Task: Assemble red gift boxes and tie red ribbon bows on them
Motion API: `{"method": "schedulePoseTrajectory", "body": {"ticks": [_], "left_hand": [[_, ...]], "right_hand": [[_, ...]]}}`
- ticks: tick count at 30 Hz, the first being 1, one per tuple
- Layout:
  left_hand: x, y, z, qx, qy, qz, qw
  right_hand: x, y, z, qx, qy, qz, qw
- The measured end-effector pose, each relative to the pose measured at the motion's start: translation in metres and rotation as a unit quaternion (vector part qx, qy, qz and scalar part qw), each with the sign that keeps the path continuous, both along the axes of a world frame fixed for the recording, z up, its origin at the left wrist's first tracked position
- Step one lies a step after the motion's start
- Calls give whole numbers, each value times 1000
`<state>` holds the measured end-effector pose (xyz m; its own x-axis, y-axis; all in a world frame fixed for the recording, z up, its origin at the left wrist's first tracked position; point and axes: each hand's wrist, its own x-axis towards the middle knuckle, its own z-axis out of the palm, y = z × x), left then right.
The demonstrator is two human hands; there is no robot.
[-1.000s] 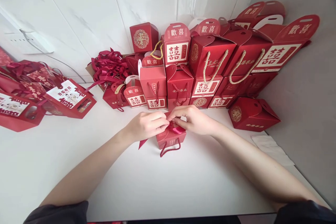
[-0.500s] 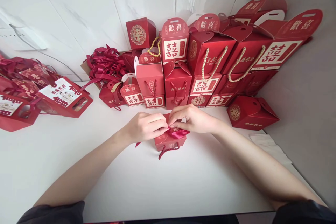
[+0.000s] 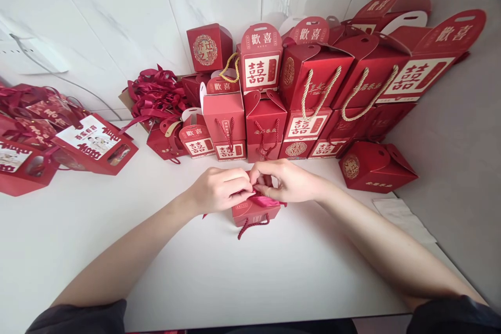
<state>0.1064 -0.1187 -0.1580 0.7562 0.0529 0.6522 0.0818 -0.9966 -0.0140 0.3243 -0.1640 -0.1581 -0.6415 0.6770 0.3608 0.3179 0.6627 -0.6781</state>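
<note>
A small red gift box [image 3: 256, 215] stands on the white table in front of me, its twisted dark-red cord handle [image 3: 250, 224] hanging down the near side. Over its top lies a shiny crimson ribbon [image 3: 266, 201]. My left hand [image 3: 223, 188] pinches the ribbon from the left, and a ribbon end sticks out below that hand. From the right, my right hand [image 3: 282, 180] closes thumb and forefinger on the same ribbon. The fingertips of both hands meet above the box and hide the middle of the ribbon and part of the lid.
Stacked red gift boxes [image 3: 266, 120] line the wall behind. A heap of crimson ribbons [image 3: 158, 94] is at back left. Boxes with white labels [image 3: 96, 143] stand far left. A single red box [image 3: 378, 167] and white tissue [image 3: 403, 216] lie right, by the grey wall.
Both hands keep their hold on the ribbon; the right fingers have curled in slightly closer to the left ones. The box has shifted very slightly to the right.
</note>
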Motion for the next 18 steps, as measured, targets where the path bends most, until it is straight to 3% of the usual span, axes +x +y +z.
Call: {"method": "schedulePoseTrajectory", "body": {"ticks": [14,18], "left_hand": [[-2,2,-2,-44,-3,6,999],[-3,3,-2,-83,8,-4,997]], "right_hand": [[1,-2,4,-12,32,-13,999],[1,-2,5,-52,39,-5,998]]}}
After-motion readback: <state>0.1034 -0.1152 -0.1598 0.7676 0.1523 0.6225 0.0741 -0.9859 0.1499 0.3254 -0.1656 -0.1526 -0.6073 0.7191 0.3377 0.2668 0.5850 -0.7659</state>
